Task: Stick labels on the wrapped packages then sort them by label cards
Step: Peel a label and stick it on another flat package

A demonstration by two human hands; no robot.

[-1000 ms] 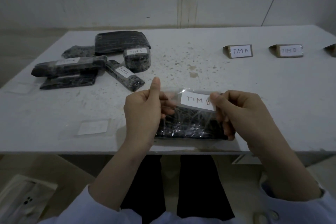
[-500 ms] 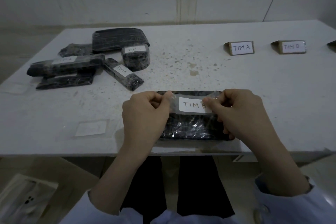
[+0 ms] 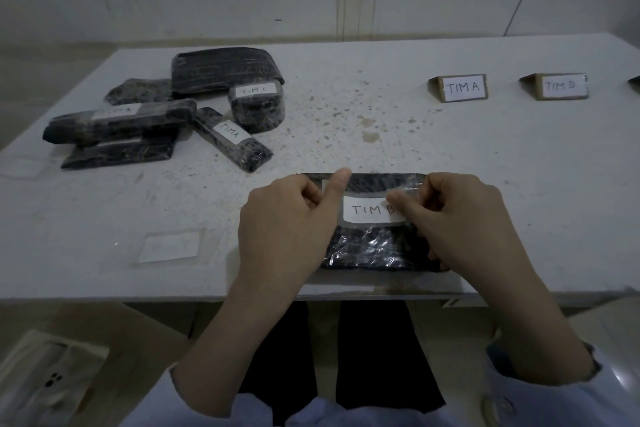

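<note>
Pinching both ends of the TIM B label point(image 3: 369, 214) with curled fingers, your left hand point(image 3: 289, 230) and right hand point(image 3: 459, 218) held it against the wrapped package point(image 3: 367, 251).

You've got glossy, crinkled plastic wrap on the dark package point(image 3: 374, 250), a matt paper label point(image 3: 367, 210), and a rough, speckled white table point(image 3: 381, 114).

Dim, flat light, cool grey cast; source not in view.
Small glare flecks on the package wrap point(image 3: 363, 250). The near label point(image 3: 369, 215) is sharp; the far TIM B card point(image 3: 561, 86) is washed out and soft. Faint soft shadows on the table point(image 3: 519, 184). Wide-angle bowing at its edges; lower corners murky.
</note>
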